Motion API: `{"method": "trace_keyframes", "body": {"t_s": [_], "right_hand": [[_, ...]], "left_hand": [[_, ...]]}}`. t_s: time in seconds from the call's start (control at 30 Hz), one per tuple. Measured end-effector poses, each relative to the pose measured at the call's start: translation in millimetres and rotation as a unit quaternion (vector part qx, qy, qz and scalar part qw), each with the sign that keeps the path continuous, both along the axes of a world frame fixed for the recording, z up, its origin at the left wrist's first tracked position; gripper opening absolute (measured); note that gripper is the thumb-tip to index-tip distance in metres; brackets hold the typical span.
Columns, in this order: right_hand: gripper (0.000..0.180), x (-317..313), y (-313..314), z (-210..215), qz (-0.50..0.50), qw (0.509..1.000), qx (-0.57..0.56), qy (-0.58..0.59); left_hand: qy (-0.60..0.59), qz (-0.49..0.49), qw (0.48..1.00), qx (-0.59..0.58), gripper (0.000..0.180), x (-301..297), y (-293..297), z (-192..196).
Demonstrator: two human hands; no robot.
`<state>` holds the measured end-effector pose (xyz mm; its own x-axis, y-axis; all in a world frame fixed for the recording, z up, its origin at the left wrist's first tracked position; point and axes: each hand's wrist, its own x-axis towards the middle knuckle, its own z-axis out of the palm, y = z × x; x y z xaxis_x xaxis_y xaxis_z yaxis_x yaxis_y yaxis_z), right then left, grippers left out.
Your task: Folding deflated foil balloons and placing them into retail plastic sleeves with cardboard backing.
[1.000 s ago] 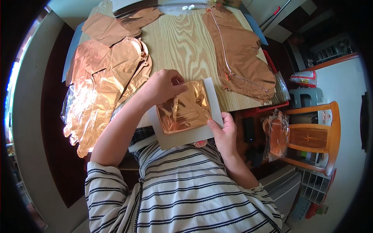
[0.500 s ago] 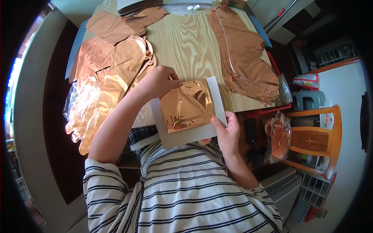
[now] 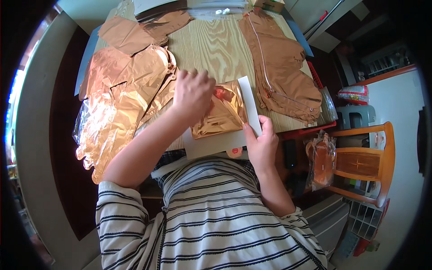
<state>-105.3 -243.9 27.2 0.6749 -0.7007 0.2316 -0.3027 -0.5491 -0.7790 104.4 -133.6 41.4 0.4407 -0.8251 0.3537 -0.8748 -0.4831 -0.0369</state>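
Note:
A folded copper-coloured foil piece (image 3: 225, 112) lies on a white card (image 3: 204, 149) tilted at the table's near edge. My right hand (image 3: 262, 141) is closed on the card's right side, its thumb on top by the foil's lower corner and its other fingers around the edge. Over the foil's left part is my left hand (image 3: 194, 94), back upward and fingers curled in. Its fingertips are hidden, so I cannot tell what they hold. A reddish reflection shows in the foil beside it.
A pile of shiny copper foil pieces (image 3: 117, 90) covers the table's left side, with matte ones (image 3: 126, 33) behind. More flat foil (image 3: 281, 67), with a thin white cord on it, lies at the right. A wooden chair (image 3: 360, 164) with a bagged copper item (image 3: 323, 157) stands right of the table.
My left hand has let go of the foil's upper left edge and turned back upward over its left part. The card and foil have shifted slightly away from me, with my right hand holding on.

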Motion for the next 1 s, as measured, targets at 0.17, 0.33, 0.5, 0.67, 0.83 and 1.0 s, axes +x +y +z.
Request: {"method": "trace_keyframes", "body": {"t_s": [0.17,0.33,0.5,0.67,0.83,1.0], "right_hand": [[0.039,2.0,0.1,0.2,0.003,0.997,-0.072,0.022],[0.049,7.6,0.0,25.6,0.007,0.980,-0.162,0.113],[0.055,44.2,6.1,45.8,0.227,0.942,-0.247,-0.021],[0.070,88.2,9.5,-1.6,0.302,0.914,-0.244,0.117],[0.075,76.4,-15.8,-5.7,0.273,0.898,-0.290,0.187],[0.077,71.9,-24.2,-6.6,0.261,0.891,-0.317,0.195]], "left_hand": [[0.093,-0.076,0.991,-0.056,0.034,-27.8,21.9,-5.7],[0.131,-0.082,0.985,-0.077,0.063,-39.4,45.7,-5.7],[0.135,-0.079,0.986,-0.059,0.068,-40.7,47.4,-21.8],[0.159,-0.071,0.984,-0.035,0.068,-41.3,53.2,-29.5],[0.147,-0.067,0.987,-0.011,0.076,-43.7,58.6,-28.8],[0.144,-0.031,0.989,0.017,0.081,-50.0,64.2,-20.1]]}}
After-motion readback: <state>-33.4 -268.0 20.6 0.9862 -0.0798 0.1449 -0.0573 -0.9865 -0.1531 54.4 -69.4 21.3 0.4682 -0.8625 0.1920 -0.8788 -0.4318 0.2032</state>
